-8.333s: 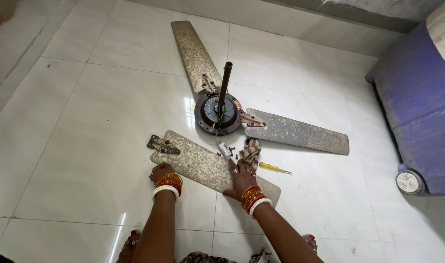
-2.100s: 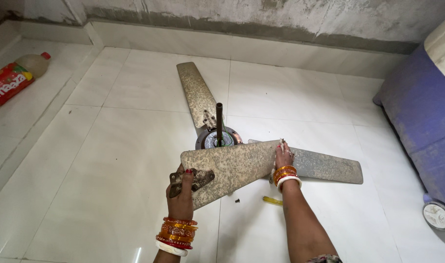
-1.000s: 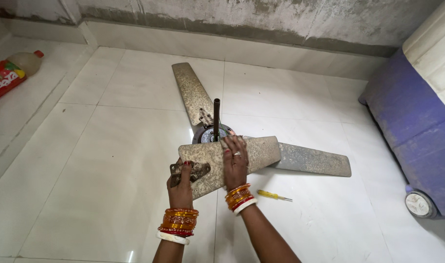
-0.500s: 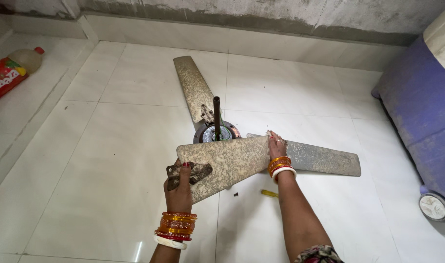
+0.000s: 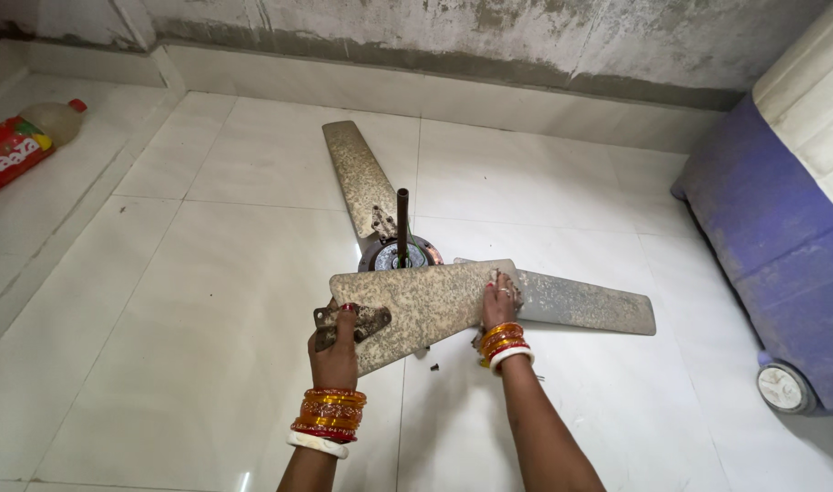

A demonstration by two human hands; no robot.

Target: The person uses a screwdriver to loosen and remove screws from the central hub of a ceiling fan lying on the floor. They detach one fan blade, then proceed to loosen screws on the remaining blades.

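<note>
While the left hand [image 5: 336,351] grips the bracket end of a detached fan blade [image 5: 425,305], the right hand [image 5: 498,305] presses spread fingers on its far end, above the fan motor [image 5: 398,255] mid-floor.

One package is seen: a clear plastic bottle filled with yellow-orange drink [image 5: 26,138], laid on its side at the far left edge of the view. It is rested on the raised strip of pale floor tile [image 5: 61,210] that runs beside the grey wall, well apart from everything else on the floor. A red screw cap [image 5: 76,106] is fitted at its upper right end, pointed toward the wall. Most of the bottle's body is wrapped by a red paper label [image 5: 8,157] printed with white lettering and a small patch of green. The bottle's lower end is cut off by the picture's edge. No signs or screens are shown.
</note>
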